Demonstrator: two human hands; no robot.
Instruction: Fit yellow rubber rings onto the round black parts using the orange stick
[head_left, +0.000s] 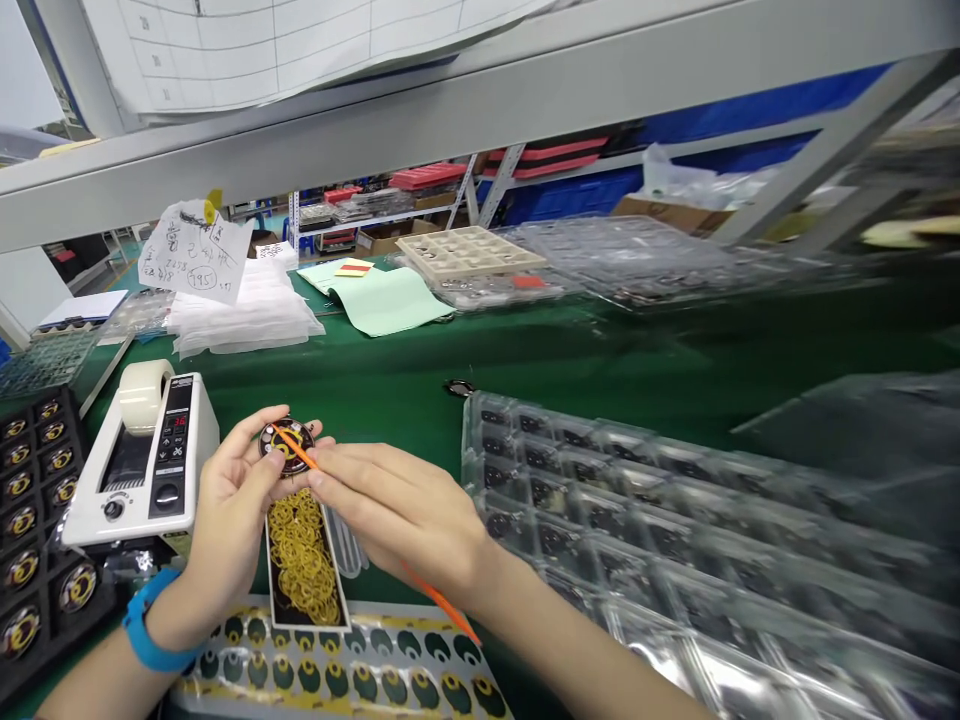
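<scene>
My left hand point(238, 490), with a blue band at the wrist, grips a small round dark disc point(289, 447) bearing white and yellow marks. In my right hand point(409, 505) is a thin orange stick point(450, 607), pinched so that its tip lies over the disc's face. Beneath the hands stands a narrow white-edged box point(347, 622) filled with yellow rings point(304, 560). A sheet of dark green and yellow stickers point(337, 665) lies at the front edge, partly under the box.
A tape dispenser point(176, 470) stands left, beside a black tray of round parts point(45, 510). Stacked clear compartment trays point(600, 500) fill the right. Behind are white sheets point(240, 315), a green paper point(390, 300) and a beige tray point(472, 250). A grey shelf beam point(450, 110) crosses above.
</scene>
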